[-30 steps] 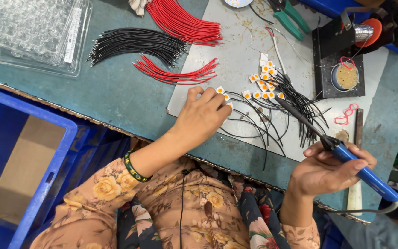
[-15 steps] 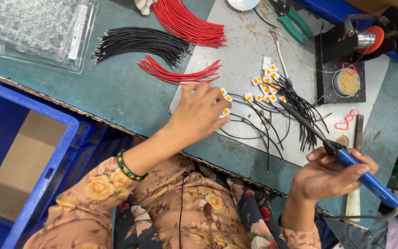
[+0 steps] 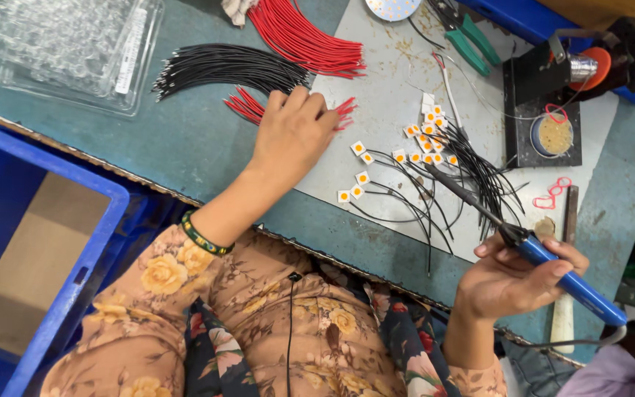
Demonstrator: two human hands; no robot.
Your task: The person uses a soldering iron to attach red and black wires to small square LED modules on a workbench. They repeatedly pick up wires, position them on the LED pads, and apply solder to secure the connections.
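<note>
**Left hand on the red wires, right hand holding the soldering iron**

We see first the green table [image 3: 148, 147], and on it a grey mat [image 3: 376, 110] where most of the work lies. At the left edge stands a big blue crate [image 3: 53, 220], and behind it, on the table, a clear plastic tray [image 3: 60, 44]. A large bundle of red wires [image 3: 295, 33] lies at the top, with a bundle of black wires [image 3: 222, 70] just beside it.

Our left hand [image 3: 292, 136] lies flat with the fingers bent down on a small bunch of short red wires [image 3: 248, 109], at the left border of the mat; we cannot tell if the fingers pinch a wire. Our right hand [image 3: 512, 279] is closed around the blue handle of the soldering iron [image 3: 545, 261], whose dark tip points toward the small white and orange squares with black leads [image 3: 424, 143]. Near them a black stand [image 3: 545, 110] carries a small round tin. Green pliers [image 3: 472, 37] lie at the top.
</note>
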